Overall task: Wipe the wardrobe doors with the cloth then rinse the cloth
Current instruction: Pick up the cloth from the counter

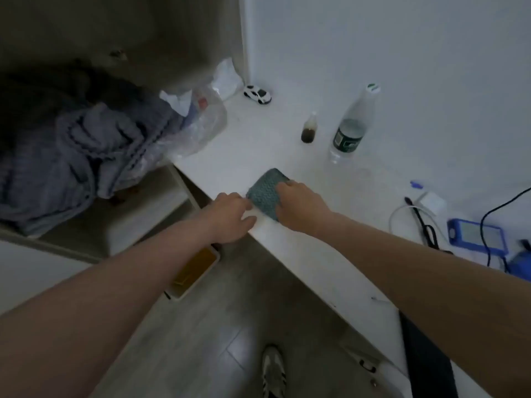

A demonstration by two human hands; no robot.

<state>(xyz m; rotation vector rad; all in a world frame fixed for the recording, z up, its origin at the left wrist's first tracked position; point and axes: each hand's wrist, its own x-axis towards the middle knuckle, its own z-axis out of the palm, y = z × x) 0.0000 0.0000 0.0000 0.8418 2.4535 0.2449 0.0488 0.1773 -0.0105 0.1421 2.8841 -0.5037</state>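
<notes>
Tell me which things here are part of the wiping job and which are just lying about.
Part of the job:
- teal cloth, on the white desk
- right hand, holding the cloth
- left hand, touching its edge

Just lying about:
- toy car
- small brown bottle
- clear water bottle
- plastic bag
- grey blanket
- blue device

A plain white wall (pixel 402 53) rises behind a long white countertop (pixel 258 145) that runs off diagonally; to its left an open beige wooden cupboard recess (pixel 161 38) sits in dim shadow; below, the grey wood-plank floor (pixel 201 326) catches a dull sheen; the light is low and cool.
</notes>
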